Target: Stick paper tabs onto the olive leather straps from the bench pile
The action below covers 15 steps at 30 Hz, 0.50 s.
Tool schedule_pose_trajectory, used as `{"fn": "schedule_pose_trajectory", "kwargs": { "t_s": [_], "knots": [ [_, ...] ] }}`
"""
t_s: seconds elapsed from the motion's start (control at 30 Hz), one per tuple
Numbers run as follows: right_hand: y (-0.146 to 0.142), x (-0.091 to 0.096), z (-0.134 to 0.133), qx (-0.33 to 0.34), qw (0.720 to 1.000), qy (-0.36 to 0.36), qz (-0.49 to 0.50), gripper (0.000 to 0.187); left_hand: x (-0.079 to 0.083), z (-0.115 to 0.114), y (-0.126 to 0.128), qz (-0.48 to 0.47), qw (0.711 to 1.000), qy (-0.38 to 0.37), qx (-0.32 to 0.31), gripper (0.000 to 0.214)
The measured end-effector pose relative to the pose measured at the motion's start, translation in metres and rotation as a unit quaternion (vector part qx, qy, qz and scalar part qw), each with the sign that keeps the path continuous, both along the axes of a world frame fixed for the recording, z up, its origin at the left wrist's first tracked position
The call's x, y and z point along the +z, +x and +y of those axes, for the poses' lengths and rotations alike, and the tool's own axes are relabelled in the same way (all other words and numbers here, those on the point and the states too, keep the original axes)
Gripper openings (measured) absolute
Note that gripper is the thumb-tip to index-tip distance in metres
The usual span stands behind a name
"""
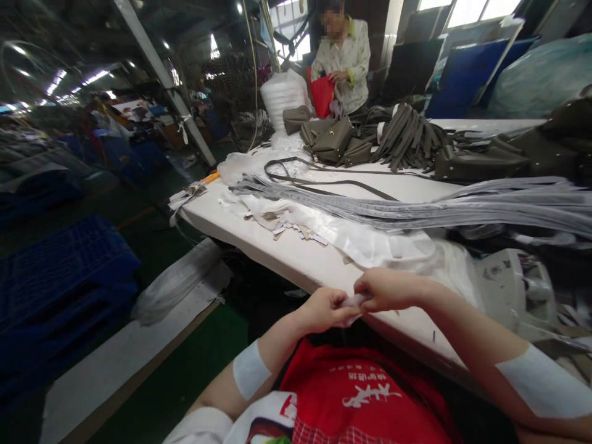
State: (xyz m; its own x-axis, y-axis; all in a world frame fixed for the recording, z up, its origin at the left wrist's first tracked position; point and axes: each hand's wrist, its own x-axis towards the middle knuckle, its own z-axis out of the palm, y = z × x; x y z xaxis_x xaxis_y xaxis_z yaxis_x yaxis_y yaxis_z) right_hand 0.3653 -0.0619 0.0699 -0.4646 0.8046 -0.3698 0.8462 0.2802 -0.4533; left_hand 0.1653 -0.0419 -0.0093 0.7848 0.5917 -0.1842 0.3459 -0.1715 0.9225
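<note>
Head: pale wad (354, 301) between fingers (345, 313)

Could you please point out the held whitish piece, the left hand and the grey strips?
Whitish piece (354, 300): head view, its visible middle.
Left hand (324, 309): head view, back of the hand.
Grey strips (398, 213): head view, middle of the bundle.

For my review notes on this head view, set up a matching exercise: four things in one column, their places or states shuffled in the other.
Things
1. Pale piece
2. Grey strips
3. Blue pallets
4. Red apron

Places or states
A. Lying in a long bundle across the table
B. Marked with white lettering
C. Pinched between the left hand and right hand
D. Stacked low at the picture's left

Pairs: 1-C, 2-A, 3-D, 4-B
</note>
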Motion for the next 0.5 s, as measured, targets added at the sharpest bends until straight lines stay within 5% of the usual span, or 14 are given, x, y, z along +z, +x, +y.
{"fn": "schedule_pose_trajectory", "kwargs": {
  "t_s": [0.1,0.23,0.37,0.5],
  "knots": [
    [0.028,0.001,0.001,-0.051,0.998,-0.008,0.029,0.019,-0.009,0.008,-0.01,-0.01,0.996,-0.071,0.049,0.041],
    [0.059,0.001,-0.001,-0.093,0.988,-0.05,0.11,0.027,-0.015,0.016,-0.023,-0.013,0.996,-0.084,0.029,0.039],
    [0.046,0.001,-0.005,-0.101,0.981,-0.088,0.143,0.022,-0.008,0.011,-0.011,-0.023,0.998,-0.051,-0.014,0.034],
    [0.019,-0.001,-0.01,-0.085,0.987,-0.034,0.134,0.01,0.004,0.002,0.011,-0.067,0.998,0.001,0.014,0.043]
  ]
}}
